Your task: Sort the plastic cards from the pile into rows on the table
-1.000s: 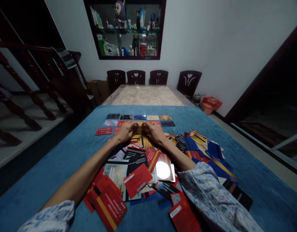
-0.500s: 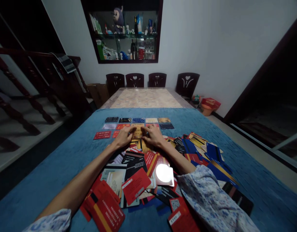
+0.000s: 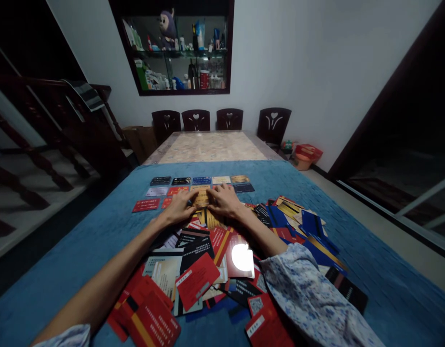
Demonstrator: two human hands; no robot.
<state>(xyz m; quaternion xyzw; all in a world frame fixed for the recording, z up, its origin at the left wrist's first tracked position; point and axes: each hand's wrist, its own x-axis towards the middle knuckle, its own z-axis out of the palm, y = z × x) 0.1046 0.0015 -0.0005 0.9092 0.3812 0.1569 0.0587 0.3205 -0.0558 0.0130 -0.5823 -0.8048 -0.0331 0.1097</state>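
A gold card (image 3: pixel 201 196) is between my two hands, at the near edge of several rows of cards on the blue cloth (image 3: pixel 110 217). My left hand (image 3: pixel 181 206) grips its left side, and my right hand (image 3: pixel 224 200) has its fingers on the right side. Dark, blue, cream and gold cards make up the far row, including a blue card (image 3: pixel 201 180). A red card (image 3: pixel 146 205) lies at the left of the nearest row. Below my hands spreads a loose heap of overlapping cards, with a red card (image 3: pixel 197 281) on top.
More cards, among them a blue card (image 3: pixel 312 224), overlap at the right beside my right forearm. Beyond the cloth are the bare stone tabletop (image 3: pixel 215 146) and dark chairs (image 3: pixel 274 126). A stair railing stands at the left.
The whole view has shifted, so the table and cards appear slightly further left. Both hands stay at the gold card, with little change in their hold.
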